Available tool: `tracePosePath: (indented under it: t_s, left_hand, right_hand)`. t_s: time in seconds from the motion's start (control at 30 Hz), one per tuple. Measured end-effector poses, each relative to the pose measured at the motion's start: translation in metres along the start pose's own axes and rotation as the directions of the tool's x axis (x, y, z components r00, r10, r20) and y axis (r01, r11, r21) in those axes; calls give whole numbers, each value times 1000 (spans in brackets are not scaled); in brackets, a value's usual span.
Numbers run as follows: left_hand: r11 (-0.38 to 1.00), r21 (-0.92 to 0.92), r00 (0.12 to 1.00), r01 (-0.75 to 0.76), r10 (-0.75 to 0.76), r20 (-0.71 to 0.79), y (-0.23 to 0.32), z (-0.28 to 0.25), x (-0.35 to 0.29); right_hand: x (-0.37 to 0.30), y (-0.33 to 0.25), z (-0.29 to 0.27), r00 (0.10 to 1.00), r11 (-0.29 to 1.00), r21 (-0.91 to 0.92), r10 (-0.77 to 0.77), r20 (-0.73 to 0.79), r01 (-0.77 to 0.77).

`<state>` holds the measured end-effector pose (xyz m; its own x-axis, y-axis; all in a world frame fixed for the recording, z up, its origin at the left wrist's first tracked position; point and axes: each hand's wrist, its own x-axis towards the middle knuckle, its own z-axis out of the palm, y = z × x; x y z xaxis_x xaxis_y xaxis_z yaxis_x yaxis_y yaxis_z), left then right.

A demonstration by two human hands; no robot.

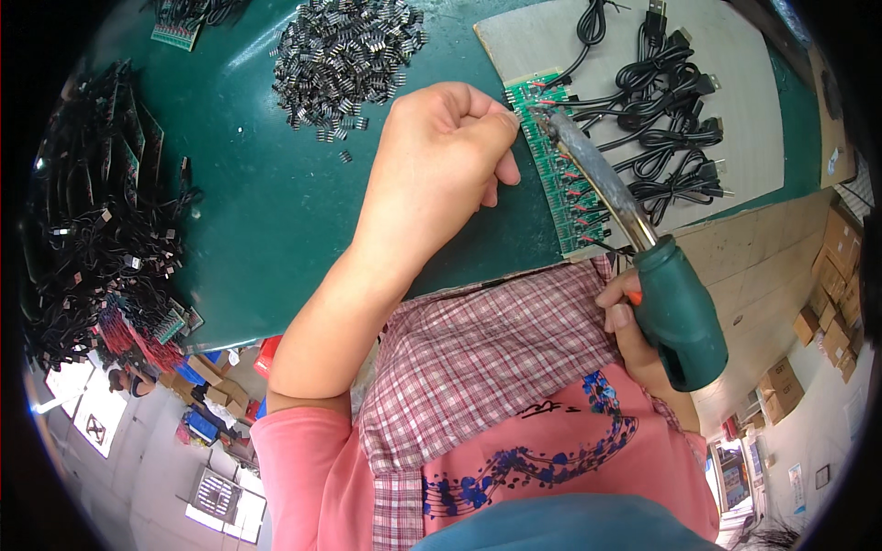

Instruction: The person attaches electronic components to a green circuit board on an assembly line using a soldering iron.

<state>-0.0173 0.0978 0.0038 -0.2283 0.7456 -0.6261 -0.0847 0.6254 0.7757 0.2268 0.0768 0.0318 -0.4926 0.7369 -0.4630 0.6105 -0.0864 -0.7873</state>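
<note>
A long green circuit board panel (552,174) lies at the left edge of a pale board, with black cables joined along its right side. My left hand (450,147) is closed in a pinch beside the panel's upper left edge. Whatever its fingertips hold is too small or hidden to make out. My right hand (634,321) grips a soldering iron (678,303) by its green handle. The iron's metal shaft slants up and left across the panel, its tip close to the left fingertips. Whether the tip touches the panel, I cannot tell.
Small black pin connectors (344,64) form a heap on the green table (266,211). Coiled black USB cables (661,119) rest on the pale board (753,110). At the left stands a tangled mass of cabled boards (101,239). Another cabled board (176,32) sits at the back.
</note>
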Motion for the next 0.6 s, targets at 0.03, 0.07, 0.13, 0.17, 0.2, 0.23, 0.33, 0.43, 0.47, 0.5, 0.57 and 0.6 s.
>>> tracePosePath:
  t_s: [0.03,0.07,0.13,0.17,0.2,0.23,0.33,0.43,0.47,0.5,0.57,0.6]
  left_hand:
    - [1000,18,1000,2,-2,-2,1,1,1]
    - [1000,16,1000,6,-6,-4,1,2,2]
    - [998,63,1000,-3,2,16,2,2,5]
    - [998,62,1000,0,0,10,2,2,5]
    - [998,69,1000,13,-14,16,3,2,5]
    - [997,75,999,27,-29,23,4,2,5]
    - [996,77,999,39,-42,28,5,2,4]
    - [996,78,998,49,-51,31,6,3,4]
    - [996,78,998,49,-51,30,6,3,5]
    - [996,71,998,46,-48,33,6,3,5]
    - [996,71,998,47,-50,34,4,-1,3]
    - [996,73,999,46,-48,26,3,-3,2]
  right_hand:
    - [1,-1,-3,1000,1000,-1,2,5,-2]
    - [2,-2,-6,1000,1000,-21,4,21,-4]
    - [4,0,-8,999,999,-40,4,42,-2]
    - [3,3,-6,1000,999,-29,-15,27,16]
    - [3,5,-6,999,999,-18,-33,12,34]
    - [4,6,-5,999,999,-17,-35,15,35]
    - [4,8,-4,999,999,-22,-35,14,35]
    - [2,10,-4,1000,997,83,0,-15,1]
    - [3,11,-5,1000,997,75,-13,-3,13]
    - [4,11,-6,1000,997,67,-26,10,25]
    - [4,15,2,998,998,-33,-56,4,56]
    - [4,16,5,996,987,-137,-87,0,87]
